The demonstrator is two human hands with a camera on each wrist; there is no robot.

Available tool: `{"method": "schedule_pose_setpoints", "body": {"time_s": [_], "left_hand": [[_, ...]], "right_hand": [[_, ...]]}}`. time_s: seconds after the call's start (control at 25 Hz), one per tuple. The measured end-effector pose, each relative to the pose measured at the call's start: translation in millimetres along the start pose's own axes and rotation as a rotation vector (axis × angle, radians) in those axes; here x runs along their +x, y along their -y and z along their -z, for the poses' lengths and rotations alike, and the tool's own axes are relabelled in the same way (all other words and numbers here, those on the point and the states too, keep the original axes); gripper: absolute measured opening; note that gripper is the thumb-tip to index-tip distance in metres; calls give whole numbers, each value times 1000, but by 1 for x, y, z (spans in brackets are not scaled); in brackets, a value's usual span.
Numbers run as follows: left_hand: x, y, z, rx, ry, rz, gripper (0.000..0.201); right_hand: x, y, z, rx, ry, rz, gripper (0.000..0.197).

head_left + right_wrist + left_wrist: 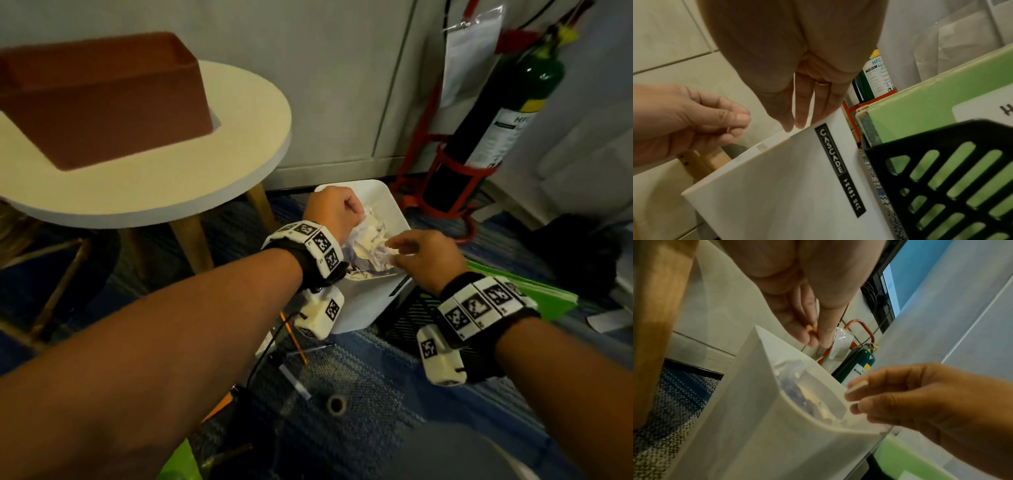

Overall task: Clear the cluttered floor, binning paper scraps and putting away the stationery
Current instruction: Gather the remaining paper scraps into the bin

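Both hands are over the white bin (385, 202), which stands on the blue carpet (376, 370) beside the round bench (171, 178). The bin's long axis runs from near the person away toward the wall. It holds crumpled paper scraps (368, 240), white and pale purple, heaped to about rim level.

The left hand (334, 209) is above the bin's far left part, fingers curled, thumb and fingertips pinched together. The left wrist view shows a small orange bit (811, 329) in that pinch; what it is cannot be told.

The right hand (428, 255) is over the bin's near right rim. Its fingers are extended and loosely spread, pointing left across the scraps and gripping nothing. Whether the fingertips touch the paper cannot be told.

A brown box (102, 99) stands on the bench, long axis left to right.

On the carpet near the bin:
- an orange pencil (294, 339), pointing roughly toward the bin;
- a white pen-like item (294, 382), lying diagonally;
- a small tape roll (336, 404), lying flat;
- a black slotted tray (953, 181), just beside the bin's right wall;
- green folders (534, 291), behind the tray.

A green fire extinguisher (507, 126) stands in a red stand by the wall.
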State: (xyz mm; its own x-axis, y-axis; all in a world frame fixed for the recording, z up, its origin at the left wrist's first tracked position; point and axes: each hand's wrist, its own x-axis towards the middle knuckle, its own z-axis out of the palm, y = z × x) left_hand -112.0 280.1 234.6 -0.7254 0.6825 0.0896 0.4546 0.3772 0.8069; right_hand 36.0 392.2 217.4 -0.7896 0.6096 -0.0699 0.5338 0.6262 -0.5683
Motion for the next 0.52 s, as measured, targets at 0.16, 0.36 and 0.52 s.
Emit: {"method": "schedule_pose_setpoints", "body": {"time_s": [0.16, 0.36, 0.52], "left_hand": [[-4, 12, -4, -6, 161, -6, 28], [-24, 16, 22, 149, 116, -190, 43], [-55, 38, 48, 175, 104, -250, 45]], "right_hand": [[-10, -2, -4, 139, -68, 1, 21], [-33, 11, -4, 164, -128, 255, 32], [-51, 16, -20, 135, -9, 479, 29]]}}
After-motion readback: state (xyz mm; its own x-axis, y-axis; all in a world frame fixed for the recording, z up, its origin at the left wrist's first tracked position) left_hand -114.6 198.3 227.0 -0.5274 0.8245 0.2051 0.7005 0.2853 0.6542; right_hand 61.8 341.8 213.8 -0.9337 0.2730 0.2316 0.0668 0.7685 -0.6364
